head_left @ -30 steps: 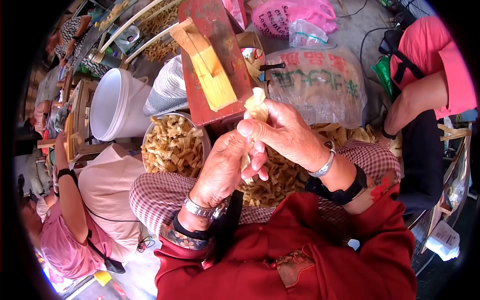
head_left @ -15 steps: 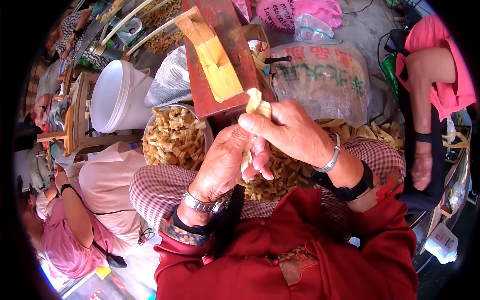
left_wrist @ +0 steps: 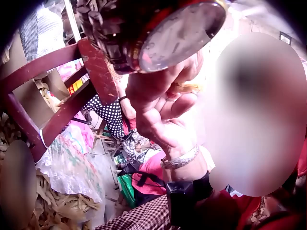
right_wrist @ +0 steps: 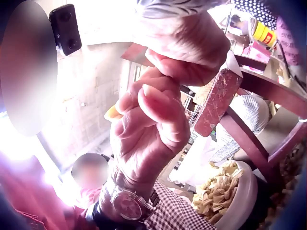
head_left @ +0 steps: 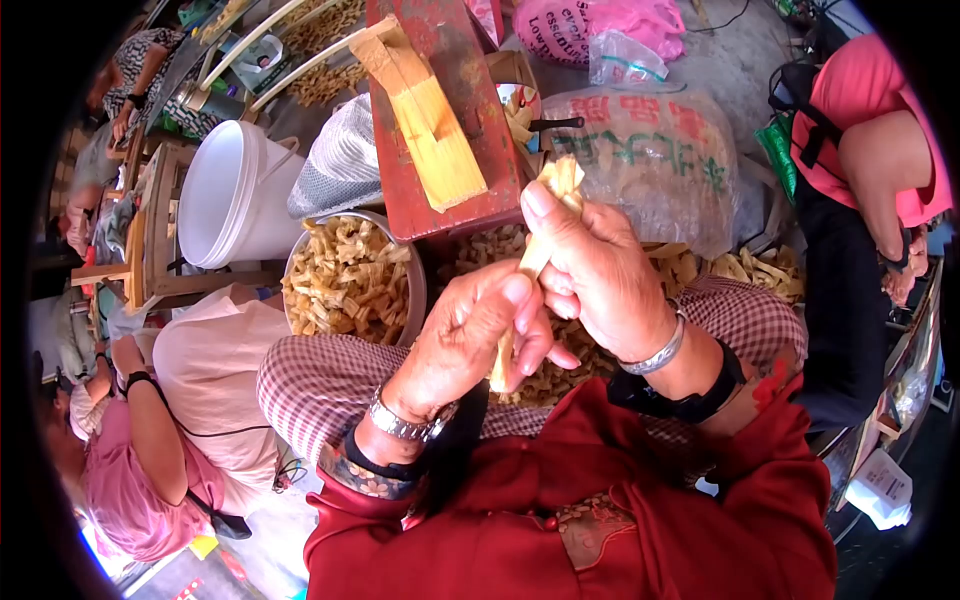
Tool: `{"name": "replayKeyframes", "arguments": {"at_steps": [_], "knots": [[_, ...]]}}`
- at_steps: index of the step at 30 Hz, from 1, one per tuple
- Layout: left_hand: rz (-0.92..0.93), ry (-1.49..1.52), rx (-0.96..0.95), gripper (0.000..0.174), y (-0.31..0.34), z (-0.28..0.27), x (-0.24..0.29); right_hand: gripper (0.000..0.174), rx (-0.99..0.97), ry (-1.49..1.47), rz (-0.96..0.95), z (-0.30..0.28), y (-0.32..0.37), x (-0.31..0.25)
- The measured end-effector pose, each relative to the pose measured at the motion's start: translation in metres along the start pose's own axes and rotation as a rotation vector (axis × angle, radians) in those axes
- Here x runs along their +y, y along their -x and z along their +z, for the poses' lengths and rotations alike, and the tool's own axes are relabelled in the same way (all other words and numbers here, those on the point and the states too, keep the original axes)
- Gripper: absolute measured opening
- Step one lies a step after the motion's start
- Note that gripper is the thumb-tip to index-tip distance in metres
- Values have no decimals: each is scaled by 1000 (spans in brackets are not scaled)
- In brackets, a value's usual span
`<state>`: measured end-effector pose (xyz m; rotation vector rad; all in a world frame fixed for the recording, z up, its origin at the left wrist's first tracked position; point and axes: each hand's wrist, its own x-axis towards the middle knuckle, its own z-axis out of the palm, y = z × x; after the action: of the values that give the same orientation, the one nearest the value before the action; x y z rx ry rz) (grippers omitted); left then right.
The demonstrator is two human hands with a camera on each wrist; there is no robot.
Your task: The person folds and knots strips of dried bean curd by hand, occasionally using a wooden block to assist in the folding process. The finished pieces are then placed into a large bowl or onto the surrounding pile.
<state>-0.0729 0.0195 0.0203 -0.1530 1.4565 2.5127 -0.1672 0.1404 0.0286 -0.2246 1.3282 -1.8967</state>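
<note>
A pale yellow dried strip [head_left: 537,256] runs slantwise between the two hands in the head view. The right hand [head_left: 612,275] grips its upper part, thumb up along it, and a folded end [head_left: 562,178] sticks out above the thumb. Lower down, the left hand [head_left: 478,325] pinches the strip between thumb and fingers, its tail [head_left: 502,367] hanging below. In the right wrist view a bit of the strip [right_wrist: 113,113] shows beside the left fingers. Beneath the hands, over the lap, lies a heap of similar short knotted pieces [head_left: 570,372], partly hidden by the hands.
A basin [head_left: 416,290] of knotted pieces stands left of the hands. Ahead, a red wooden stool [head_left: 400,205] bears a yellow wooden block [head_left: 445,165]. A white bucket [head_left: 215,195] is at left, a plastic-wrapped sack [head_left: 640,160] beyond. People sit at both sides.
The right hand has turned thumb-up and shifted slightly up and right. The strip, bunched between close hands earlier, now shows a longer stretch between them. The person at right has moved an arm.
</note>
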Motion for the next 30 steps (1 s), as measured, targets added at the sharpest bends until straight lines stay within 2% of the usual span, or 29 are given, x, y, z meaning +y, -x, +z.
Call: {"name": "replayKeyframes", "arguments": {"at_steps": [3,4,5,7,10,13,15,19,20,23,30], "knots": [[23,-43,-61,45,2,-2,-1,35,5,74,57,-1,2,-3],[22,-38,-30,45,2,-3,-3,34,-1,141,-22,3,2,-7],[4,-63,18,44,3,-2,-2,33,-15,211,-183,-2,-4,5],[-33,-38,108,44,2,-3,3,27,-98,87,-12,0,-6,-5],[-1,18,188,43,2,-4,10,22,-132,174,-111,1,-9,-12],[-16,-35,231,42,4,-12,13,17,-63,395,-294,-2,-17,-5],[-2,-86,230,40,4,-14,18,15,45,289,-327,-2,-20,-3],[-22,-54,242,39,7,-22,30,19,25,2,-197,-6,-25,-14],[-14,-62,229,40,7,-22,33,20,-33,-55,-217,-9,-27,-11],[-32,-107,223,40,8,-22,44,20,-26,-194,-185,-4,-25,-16],[-7,123,159,35,8,-36,53,19,-172,-257,-138,-6,-33,-22]]}}
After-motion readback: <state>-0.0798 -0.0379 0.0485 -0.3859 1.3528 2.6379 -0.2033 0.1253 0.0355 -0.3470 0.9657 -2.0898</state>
